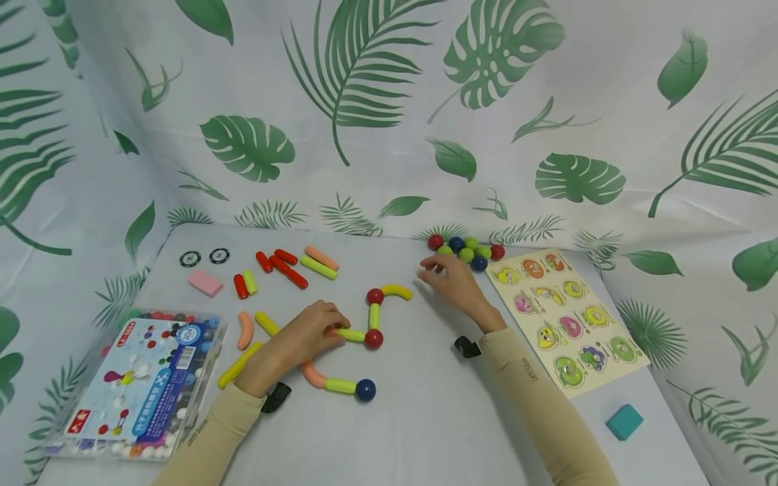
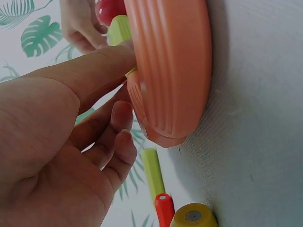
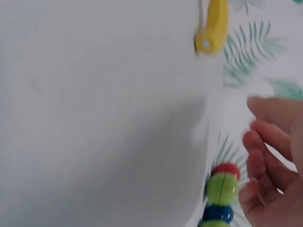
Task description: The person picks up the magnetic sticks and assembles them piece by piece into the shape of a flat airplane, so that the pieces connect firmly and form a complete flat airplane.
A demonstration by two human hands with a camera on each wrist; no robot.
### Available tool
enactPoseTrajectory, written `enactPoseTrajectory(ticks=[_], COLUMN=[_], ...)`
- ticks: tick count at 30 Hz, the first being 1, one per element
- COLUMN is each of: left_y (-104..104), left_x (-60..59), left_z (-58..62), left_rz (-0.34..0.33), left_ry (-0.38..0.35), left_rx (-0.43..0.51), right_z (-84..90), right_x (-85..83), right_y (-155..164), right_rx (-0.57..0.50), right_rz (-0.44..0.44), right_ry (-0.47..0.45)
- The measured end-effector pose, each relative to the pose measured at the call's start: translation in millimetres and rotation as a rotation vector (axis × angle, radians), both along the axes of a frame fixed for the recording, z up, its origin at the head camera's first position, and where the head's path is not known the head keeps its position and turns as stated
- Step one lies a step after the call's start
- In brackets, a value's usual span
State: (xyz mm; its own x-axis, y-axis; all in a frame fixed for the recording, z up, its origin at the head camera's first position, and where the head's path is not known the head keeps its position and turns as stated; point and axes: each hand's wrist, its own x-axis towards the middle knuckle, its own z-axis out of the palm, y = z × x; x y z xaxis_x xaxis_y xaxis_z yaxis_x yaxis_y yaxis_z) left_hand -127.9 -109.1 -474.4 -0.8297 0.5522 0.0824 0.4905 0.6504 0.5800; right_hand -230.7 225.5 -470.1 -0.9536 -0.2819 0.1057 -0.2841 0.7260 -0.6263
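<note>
My left hand [image 1: 304, 334] lies over a chain of building-set pieces. Its thumb and fingers pinch a light green stick [image 1: 352, 335] joined to a red ball [image 1: 373, 339]; in the left wrist view an orange curved stick [image 2: 173, 71] stands close beside the thumb. Beyond that ball come another green stick [image 1: 374, 316], a second red ball [image 1: 375, 295] and a yellow curved stick [image 1: 398, 291]. Nearer me, a green stick [image 1: 340, 385] ends in a dark blue ball [image 1: 365, 389]. Loosely curled and holding nothing, my right hand [image 1: 452, 283] hovers beside several red, blue and green balls [image 1: 466, 254].
At the left sits a clear plastic case [image 1: 209, 351] with a printed sheet. Loose red sticks [image 1: 292, 273], a pink block [image 1: 205, 283] and two round black chips [image 1: 219, 256] lie behind it. On the right are a fruit picture board [image 1: 541, 310] and a teal block [image 1: 625, 422].
</note>
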Motion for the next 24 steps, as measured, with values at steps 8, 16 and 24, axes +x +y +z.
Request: enactPoseTrajectory(ticks=[8, 16, 24], left_y=[-2, -1, -2], left_x=[-0.6, -0.4, -0.7], left_z=[0.1, -0.1, -0.5], left_rz=[0.001, 0.004, 0.010], left_ry=[-0.011, -0.001, -0.003], left_rx=[0.000, -0.018, -0.008], right_z=[-0.7, -7.7, -11.6], right_x=[-29.4, -36.0, -33.5], right_y=[17, 21, 19], right_rx=[-0.092, -0.049, 0.058], right_rz=[-0.260, -0.327, -0.276], right_ry=[0.123, 0.091, 0.085])
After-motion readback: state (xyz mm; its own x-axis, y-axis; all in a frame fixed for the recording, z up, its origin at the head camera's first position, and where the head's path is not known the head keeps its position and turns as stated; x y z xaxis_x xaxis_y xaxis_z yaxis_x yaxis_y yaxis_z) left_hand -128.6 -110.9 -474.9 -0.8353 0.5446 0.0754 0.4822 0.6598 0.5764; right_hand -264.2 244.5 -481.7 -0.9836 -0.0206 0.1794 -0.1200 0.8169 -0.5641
